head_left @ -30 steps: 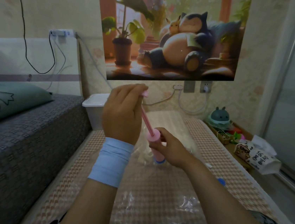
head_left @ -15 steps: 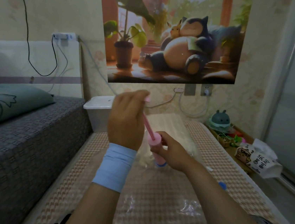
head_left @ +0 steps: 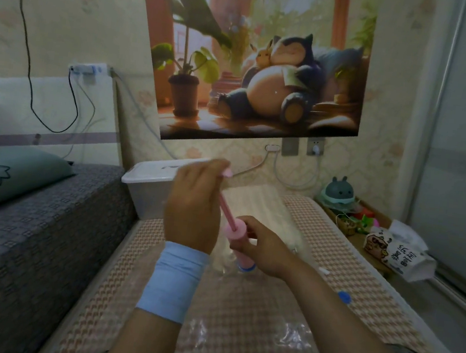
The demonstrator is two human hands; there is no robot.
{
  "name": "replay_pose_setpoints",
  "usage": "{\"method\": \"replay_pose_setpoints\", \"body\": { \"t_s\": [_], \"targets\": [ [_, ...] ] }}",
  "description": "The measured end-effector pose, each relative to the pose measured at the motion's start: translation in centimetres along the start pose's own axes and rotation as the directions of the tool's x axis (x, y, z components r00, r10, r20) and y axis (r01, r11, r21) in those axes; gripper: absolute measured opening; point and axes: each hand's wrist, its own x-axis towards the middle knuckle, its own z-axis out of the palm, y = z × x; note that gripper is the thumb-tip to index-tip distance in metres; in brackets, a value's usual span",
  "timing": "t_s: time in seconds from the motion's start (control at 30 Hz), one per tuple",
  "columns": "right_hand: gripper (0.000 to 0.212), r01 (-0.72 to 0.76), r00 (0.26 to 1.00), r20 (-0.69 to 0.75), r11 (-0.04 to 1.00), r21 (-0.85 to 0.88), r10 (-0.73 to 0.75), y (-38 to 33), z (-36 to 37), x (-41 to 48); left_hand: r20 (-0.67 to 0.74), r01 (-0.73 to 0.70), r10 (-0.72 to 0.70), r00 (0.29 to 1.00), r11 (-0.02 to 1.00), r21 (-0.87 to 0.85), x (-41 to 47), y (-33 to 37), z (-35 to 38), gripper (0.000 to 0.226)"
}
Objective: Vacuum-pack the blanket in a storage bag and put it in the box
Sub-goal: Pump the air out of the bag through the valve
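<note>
Pump (head_left: 240, 245) rod up, left hand (head_left: 193, 209) pinching handle, right hand (head_left: 264, 251) wrapped round barrel.
Bag (head_left: 237, 333) w/ blanket inside looks slick & floppy; hold pump body, not film.

From my feed, the things rest on a bed (head_left: 318, 261) covered with a woven houndstooth mat. Directly under my two grips a clear storage bag (head_left: 237, 328) lies flat on the mat, its plastic crinkled and shiny. Beyond the grips, at the bed's far end, a white lidded box (head_left: 150, 178) sits on it. To the right of my right grip, a small blue cap (head_left: 344, 297) and a little white piece (head_left: 324, 271) lie on the mat.
</note>
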Motion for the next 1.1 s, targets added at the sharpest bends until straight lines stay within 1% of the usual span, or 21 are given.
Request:
{"method": "replay_pose_setpoints", "body": {
  "t_s": [0.03, 0.1, 0.17, 0.23, 0.27, 0.3, 0.33, 0.37, 0.43, 0.47, 0.53, 0.6, 0.67, 0.7, 0.77, 0.8, 0.83, 0.9, 0.97, 1.03, 1.1],
  "targets": [
    [0.039, -0.003, 1.0, 0.006, 1.0, -0.001, 0.003, 0.0, 0.0, 0.0, -0.069, 0.001, -0.003, 0.998, 1.0, -0.025, 0.4, 0.0, -0.2, 0.02],
    [0.039, -0.01, 1.0, 0.019, 1.0, -0.006, 0.01, 0.0, 0.2, 0.0, -0.044, 0.057, -0.059, 0.997, 0.997, -0.043, 0.0, -0.3, 0.3, 0.022],
    [0.039, -0.019, 1.0, 0.019, 1.0, -0.005, 0.019, -0.2, 0.3, 0.1, 0.211, 0.183, -0.166, 0.963, 0.981, -0.063, -1.9, -0.8, 1.6, 0.021],
    [0.04, -0.022, 1.0, -0.003, 1.0, 0.015, 0.022, -0.4, 0.3, -0.1, 0.568, 0.316, -0.237, 0.788, 0.948, -0.043, -3.6, -1.3, 3.0, 0.024],
    [0.041, -0.016, 1.0, -0.005, 1.0, 0.021, 0.017, -0.4, 0.3, -0.1, 0.68, 0.34, -0.254, 0.688, 0.94, 0.007, -4.1, -1.4, 3.4, 0.026],
    [0.043, -0.014, 1.0, -0.001, 1.0, 0.023, 0.014, -0.4, 0.3, -0.2, 0.719, 0.314, -0.261, 0.644, 0.947, 0.062, -4.1, -1.2, 3.4, 0.025],
    [0.042, -0.016, 1.0, 0.001, 1.0, 0.024, 0.016, -0.3, 0.2, -0.3, 0.703, 0.27, -0.26, 0.662, 0.958, 0.099, -3.9, -1.1, 3.2, 0.021],
    [0.04, -0.022, 1.0, -0.001, 0.999, 0.028, 0.022, -0.3, 0.1, -0.3, 0.629, 0.217, -0.233, 0.742, 0.971, 0.104, -3.5, -0.9, 2.8, 0.017],
    [0.037, -0.026, 1.0, -0.006, 0.999, 0.031, 0.026, -0.1, -0.1, -0.2, 0.336, 0.103, -0.115, 0.935, 0.993, 0.054, -2.0, -0.1, 1.4, 0.017],
    [0.037, -0.022, 1.0, 0.001, 0.999, 0.028, 0.022, 0.0, -0.1, -0.1, 0.168, 0.051, -0.055, 0.984, 0.998, 0.025, -1.2, 0.0, 0.9, 0.018],
    [0.038, -0.011, 1.0, 0.017, 1.0, 0.017, 0.011, 0.0, -0.1, -0.1, -0.05, 0.02, -0.021, 0.999, 0.999, -0.034, 0.0, 0.0, 0.1, 0.02],
    [0.038, -0.008, 1.0, 0.024, 1.0, 0.015, 0.007, -0.1, 0.1, -0.1, -0.065, 0.042, -0.045, 0.997, 0.998, -0.04, -0.2, -0.4, 0.5, 0.021],
    [0.038, -0.006, 1.0, 0.022, 1.0, 0.012, 0.006, -0.2, 0.3, 0.0, 0.143, 0.136, -0.129, 0.981, 0.99, -0.043, -1.9, -0.9, 1.8, 0.02],
    [0.036, -0.007, 1.0, 0.015, 1.0, 0.013, 0.006, -0.3, 0.4, 0.0, 0.328, 0.235, -0.205, 0.922, 0.97, -0.054, -2.9, -1.0, 2.4, 0.019],
    [0.035, 0.001, 1.0, 0.011, 1.0, 0.025, -0.001, -0.4, 0.4, -0.2, 0.639, 0.437, -0.333, 0.694, 0.9, -0.005, -4.4, -1.3, 3.5, 0.018],
    [0.036, 0.007, 1.0, 0.01, 1.0, 0.029, -0.007, -0.4, 0.3, -0.2, 0.695, 0.438, -0.342, 0.632, 0.898, 0.044, -4.5, -1.2, 3.7, 0.017],
    [0.037, 0.007, 1.0, 0.007, 1.0, 0.031, -0.008, -0.3, 0.2, -0.3, 0.697, 0.385, -0.33, 0.637, 0.919, 0.084, -4.3, -1.1, 3.7, 0.017],
    [0.039, -0.006, 1.0, 0.0, 0.999, 0.042, 0.006, 0.0, 0.0, -0.3, 0.541, 0.227, -0.244, 0.804, 0.969, 0.099, -3.0, -0.5, 2.8, 0.019],
    [0.042, -0.013, 1.0, 0.004, 0.999, 0.048, 0.013, 0.3, -0.2, -0.1, 0.222, 0.079, -0.084, 0.971, 0.996, 0.031, -0.9, 0.5, 1.2, 0.02],
    [0.04, -0.003, 1.0, 0.001, 0.999, 0.036, 0.003, 0.3, -0.2, -0.1, -0.042, 0.0, -0.001, 0.999, 1.0, -0.019, 0.9, 0.7, 0.1, 0.019],
    [0.038, 0.007, 1.0, -0.001, 1.0, 0.022, -0.007, 0.2, -0.1, -0.1, -0.084, 0.021, -0.023, 0.996, 0.999, -0.027, 0.9, 0.3, 0.3, 0.02]
  ]
}}
